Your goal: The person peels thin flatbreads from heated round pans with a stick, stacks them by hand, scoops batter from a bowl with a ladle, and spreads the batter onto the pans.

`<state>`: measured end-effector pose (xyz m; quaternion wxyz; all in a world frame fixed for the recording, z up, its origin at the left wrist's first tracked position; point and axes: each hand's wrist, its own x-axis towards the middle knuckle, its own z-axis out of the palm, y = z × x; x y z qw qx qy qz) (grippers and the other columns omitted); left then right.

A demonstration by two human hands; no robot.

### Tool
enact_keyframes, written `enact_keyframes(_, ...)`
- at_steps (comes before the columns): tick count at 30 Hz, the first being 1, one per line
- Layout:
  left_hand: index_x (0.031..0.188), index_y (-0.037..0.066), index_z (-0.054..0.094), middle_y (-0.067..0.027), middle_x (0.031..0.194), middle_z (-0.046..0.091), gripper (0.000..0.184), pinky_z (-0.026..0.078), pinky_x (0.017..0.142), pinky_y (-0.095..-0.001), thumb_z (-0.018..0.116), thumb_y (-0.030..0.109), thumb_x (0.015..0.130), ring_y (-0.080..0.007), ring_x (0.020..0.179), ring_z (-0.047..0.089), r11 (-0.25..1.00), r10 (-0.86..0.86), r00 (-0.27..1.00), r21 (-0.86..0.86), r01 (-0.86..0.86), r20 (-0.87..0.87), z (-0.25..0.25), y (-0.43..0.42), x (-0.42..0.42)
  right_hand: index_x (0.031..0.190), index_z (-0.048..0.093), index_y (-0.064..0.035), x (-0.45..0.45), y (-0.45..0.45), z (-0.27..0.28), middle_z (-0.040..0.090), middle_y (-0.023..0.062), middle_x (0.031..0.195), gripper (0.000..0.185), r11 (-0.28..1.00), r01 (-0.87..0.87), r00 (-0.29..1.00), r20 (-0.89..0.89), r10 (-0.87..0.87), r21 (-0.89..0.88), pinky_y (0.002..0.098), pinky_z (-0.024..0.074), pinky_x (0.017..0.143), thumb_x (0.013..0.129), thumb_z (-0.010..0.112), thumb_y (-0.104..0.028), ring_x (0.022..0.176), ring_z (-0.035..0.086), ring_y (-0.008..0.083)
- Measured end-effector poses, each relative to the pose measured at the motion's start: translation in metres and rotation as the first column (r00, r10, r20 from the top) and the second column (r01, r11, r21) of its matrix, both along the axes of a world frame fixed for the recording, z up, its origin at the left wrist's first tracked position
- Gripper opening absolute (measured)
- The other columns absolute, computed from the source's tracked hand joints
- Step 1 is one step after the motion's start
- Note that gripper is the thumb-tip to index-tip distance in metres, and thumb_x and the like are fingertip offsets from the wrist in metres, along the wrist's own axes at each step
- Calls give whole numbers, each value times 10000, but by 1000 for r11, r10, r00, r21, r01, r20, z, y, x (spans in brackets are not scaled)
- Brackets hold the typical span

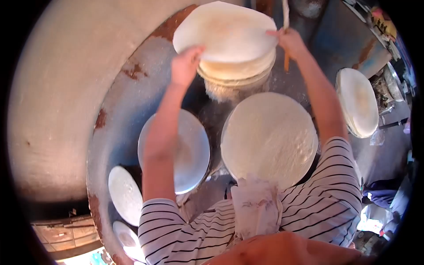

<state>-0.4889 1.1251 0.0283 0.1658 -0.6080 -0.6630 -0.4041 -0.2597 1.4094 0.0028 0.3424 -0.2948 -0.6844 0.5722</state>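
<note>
Both hands are at the edges of a large, thin, pale round sheet (225, 31) on top of a stack of similar rounds (238, 73). My left hand (187, 64) grips the near left edge with its fingers closed. At the right edge my right hand (289, 40) pinches the sheet, and a thin wooden stick (286, 62) shows beside and under that hand; whether the hand also holds the stick is unclear. Nearer to me lies a round, pale, flour-dusted surface (269, 137). A smooth round disc (192, 150) sits partly behind my left forearm.
A pale round stack (357, 102) stands at the right, near metal bowls (393, 81). Two smaller discs (125, 194) (127, 238) are at the lower left. A curved, worn metal rim (99, 119) runs along the left. Dark cloth (382, 194) lies at the lower right.
</note>
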Motion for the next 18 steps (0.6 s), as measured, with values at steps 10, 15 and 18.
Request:
enact_keyframes(10,993,137,662,-97,1010,657,313,513,814,-374,585,-6,726,-284,920,629,955,140,984,-248,-164,-113,-166,51,-32,709,547,-3,181,-48,-116,627,187,761,175,953,-4,797,576,-180,304,399,473,649,702,668,-128,760,640,302)
enact_keyframes(15,1035,117,621,-96,1058,588,315,460,852,-413,569,22,739,-323,994,543,933,217,943,-230,-277,-253,-138,49,1,696,500,24,227,-136,-99,570,217,775,197,948,92,727,630,-273,305,433,456,704,667,634,-119,810,582,369)
enact_keyframes(18,1134,109,601,-121,1110,521,384,417,898,-437,617,81,752,-336,1040,487,897,324,931,-257,-359,-167,-129,14,61,732,524,25,235,-148,-110,564,233,834,184,910,109,714,605,-351,399,457,439,738,661,602,-126,878,543,402)
